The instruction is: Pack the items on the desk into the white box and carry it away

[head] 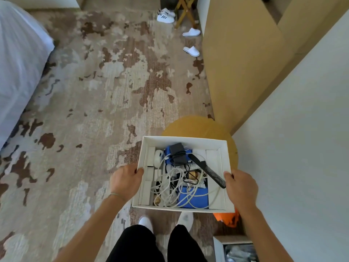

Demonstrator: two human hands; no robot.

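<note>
Two hands grip rectangular white box; tangled cables inside

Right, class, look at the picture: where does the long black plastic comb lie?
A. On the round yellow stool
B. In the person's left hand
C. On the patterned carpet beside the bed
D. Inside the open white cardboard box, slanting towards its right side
D: the long black plastic comb slants across the cables inside the open white cardboard box, its toothed end near the right hand, while the left hand has its grip on the opposite side.
</note>
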